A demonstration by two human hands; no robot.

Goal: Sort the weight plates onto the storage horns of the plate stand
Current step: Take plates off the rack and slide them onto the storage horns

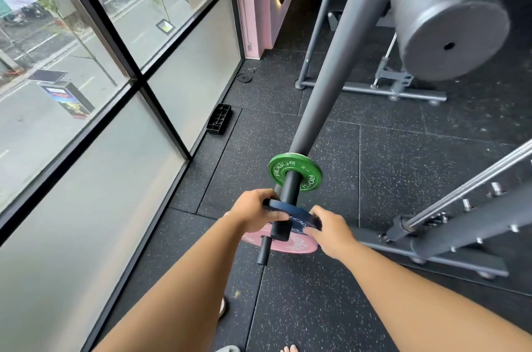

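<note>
The dark blue plate [299, 215] is threaded on the black horn [289, 187] near its tip, just below the green plate [276, 170] and above a pink plate [288, 246]. The left hand [253, 213] and right hand [331, 232] grip opposite rims, both forearms stretched forward. Below lies a speckled rubber floor [374, 179], and a large window [86, 92] stands at the left.

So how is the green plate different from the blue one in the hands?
The green plate sits alone farther up the black horn, with no hand on it; the blue plate is near the horn's tip, gripped by the left hand and the right hand. The green plate shows its full face; the blue plate is tilted, seen nearly edge-on. Both are round, carry lettering and are threaded on the same horn.
</note>
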